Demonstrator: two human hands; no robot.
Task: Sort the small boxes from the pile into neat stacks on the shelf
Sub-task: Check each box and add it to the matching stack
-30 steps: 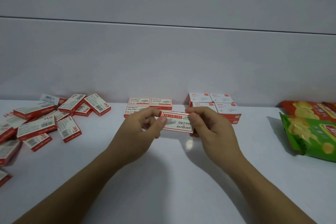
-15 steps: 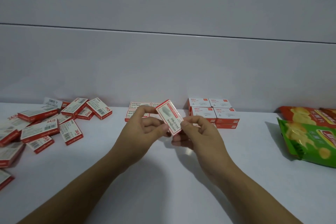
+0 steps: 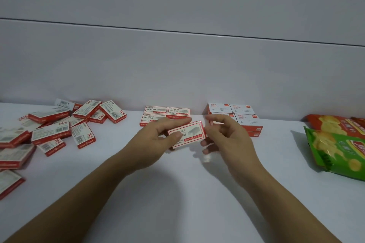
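A small red-and-white staple box (image 3: 190,133) is held flat, label up, above the white shelf (image 3: 177,193). My left hand (image 3: 158,140) grips its left end, thumb on top. My right hand (image 3: 227,140) touches its right end with fingertips, fingers spread. Behind them, a neat group of matching staple boxes (image 3: 166,113) lies against the wall. A stack of white boxes with red sides (image 3: 243,118) stands to its right, partly hidden by my right hand. A loose pile of staple boxes (image 3: 53,126) sprawls at the left.
Green (image 3: 339,150) and orange (image 3: 333,124) snack bags lie at the right edge. A pale wall (image 3: 177,65) closes the back of the shelf.
The box has been turned from standing on end to lying flat with its label up. Both hands moved slightly forward with it, and my right hand's fingers opened out.
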